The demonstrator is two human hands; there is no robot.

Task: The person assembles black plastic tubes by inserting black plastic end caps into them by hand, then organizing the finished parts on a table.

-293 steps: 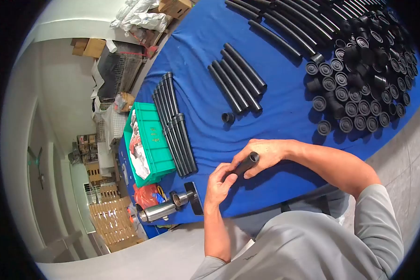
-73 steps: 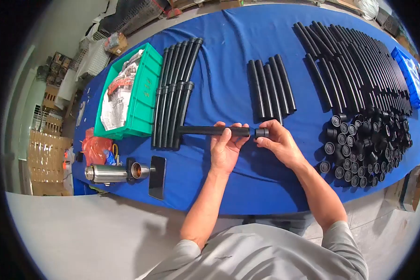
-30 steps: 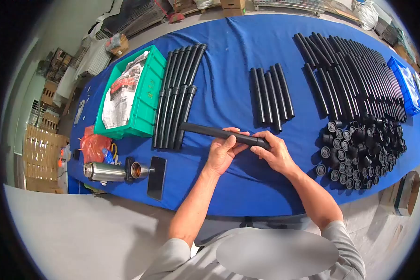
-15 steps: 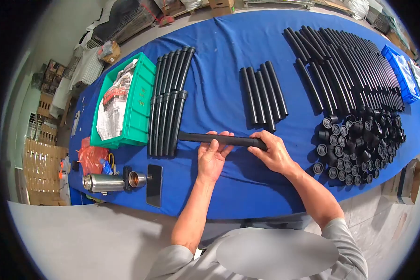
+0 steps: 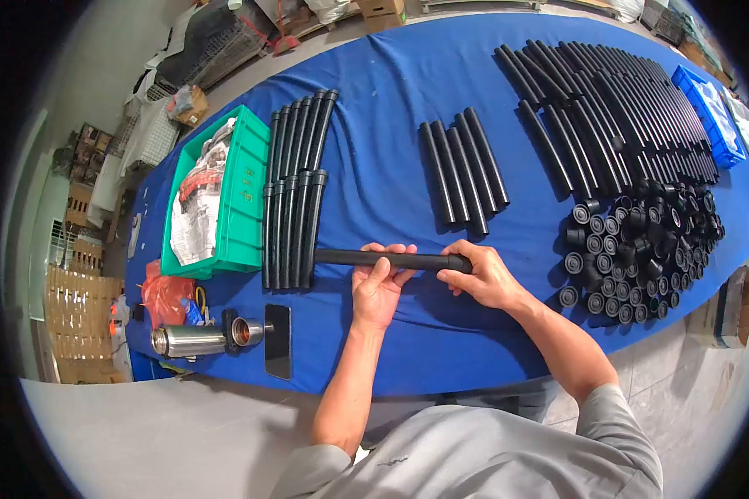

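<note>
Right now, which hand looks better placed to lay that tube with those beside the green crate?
Probably the left hand: it holds the black tube on the side nearer the green crate; the right hand holds the end farther away.

The held tube (image 5: 337, 257) looks like black plastic with a mostly matt skin; the middle row of tubes (image 5: 466, 170) is smoother-looking and catches glossy streaks. The loose end caps (image 5: 624, 266) appear to be moulded black plastic, their round faces ridged. Blue cloth (image 5: 383, 125), matt and creased, covers the worktop. The green crate (image 5: 245, 191) is smooth plastic, holding crumpled printed paper (image 5: 200, 195). The vacuum flask (image 5: 193, 341) is shiny metal, the phone (image 5: 279, 343) glossy-fronted, the red bag (image 5: 165, 295) thin, wrinkled plastic.
</note>
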